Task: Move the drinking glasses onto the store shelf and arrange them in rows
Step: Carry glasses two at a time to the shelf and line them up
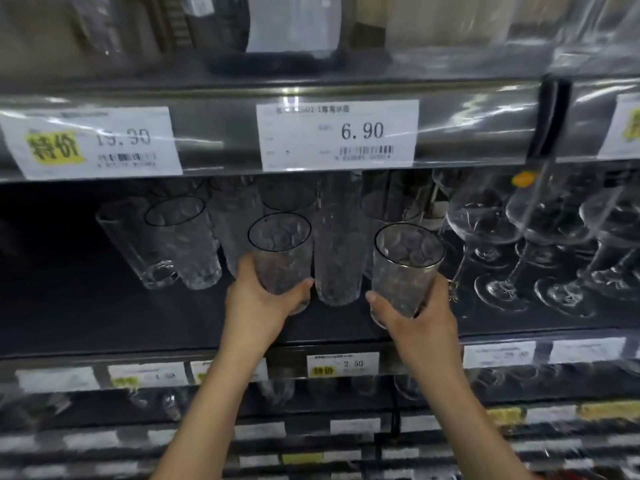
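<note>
- Fingers (299,289) of the left hand (263,299): thumb and fingers curled round the lower part of a clear dimpled drinking glass with a thin dark rim (280,251). It is held below the white "6.90" price label (337,133), a little left of the label's middle. The glass is near upright, its mouth tipped toward the camera. The hand covers its base, so contact with the board cannot be told.
- Fingers (374,302) of the right hand (422,317): thumb and fingers wrapped round the lower part of a clear dimpled drinking glass with a pale shiny rim (405,268). It is held below the label's right end and leans slightly left. Whether its base rests on the board cannot be told.
- Tall clear textured tumbler (337,244): directly below the label, upright between the two held glasses, close beside both.
- Dark store shelf board (138,317): the level directly under the label, carrying all the glassware listed.
- Further clear tumblers (183,244): below and left of the label, standing toward the back.
- Clear stemmed wine glasses (485,220): below and right of the label, grouped.
- White "19.90" price label with yellow sticker (93,142): left of the "6.90" label, on the same rail.
- Small white "2.50" price label (343,364): well below the "6.90" label, on the rail under the board.
</note>
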`<state>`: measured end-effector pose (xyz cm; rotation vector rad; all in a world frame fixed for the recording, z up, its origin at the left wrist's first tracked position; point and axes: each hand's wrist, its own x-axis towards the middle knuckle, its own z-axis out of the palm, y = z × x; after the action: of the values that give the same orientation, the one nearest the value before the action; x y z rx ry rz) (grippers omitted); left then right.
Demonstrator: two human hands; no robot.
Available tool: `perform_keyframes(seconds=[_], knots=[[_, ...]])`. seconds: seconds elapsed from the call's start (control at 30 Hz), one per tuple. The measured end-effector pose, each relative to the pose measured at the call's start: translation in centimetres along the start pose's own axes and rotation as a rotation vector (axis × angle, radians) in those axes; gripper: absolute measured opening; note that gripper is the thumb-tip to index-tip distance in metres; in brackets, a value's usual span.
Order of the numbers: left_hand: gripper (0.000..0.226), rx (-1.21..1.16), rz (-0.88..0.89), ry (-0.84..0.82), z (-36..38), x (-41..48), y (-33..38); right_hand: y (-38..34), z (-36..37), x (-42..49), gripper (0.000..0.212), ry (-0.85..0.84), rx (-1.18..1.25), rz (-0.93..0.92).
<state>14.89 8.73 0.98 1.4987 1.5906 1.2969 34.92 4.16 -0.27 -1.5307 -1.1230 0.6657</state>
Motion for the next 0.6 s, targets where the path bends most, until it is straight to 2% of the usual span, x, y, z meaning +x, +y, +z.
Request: perform_keyframes(seconds=[0.13,0.3,0.6], knots=[[0.05,0.022,-0.008,0.113,-0.3,-1.5,0.3,0.2,-0.6,0.0,0.066,-0.05,0.096,-0.015],[0.049,-0.042,-0.017,0.239,-2.3,-5.2,2.1,-1.3,-1.0,-1.6,0.053,-0.114,0.245,-0.044],[0.051,-0.026,-0.049,0.405,-11.2,-11.8,2.3,-5.3,4.4,-7.0,0.076,-0.419,0.42,-0.075]])
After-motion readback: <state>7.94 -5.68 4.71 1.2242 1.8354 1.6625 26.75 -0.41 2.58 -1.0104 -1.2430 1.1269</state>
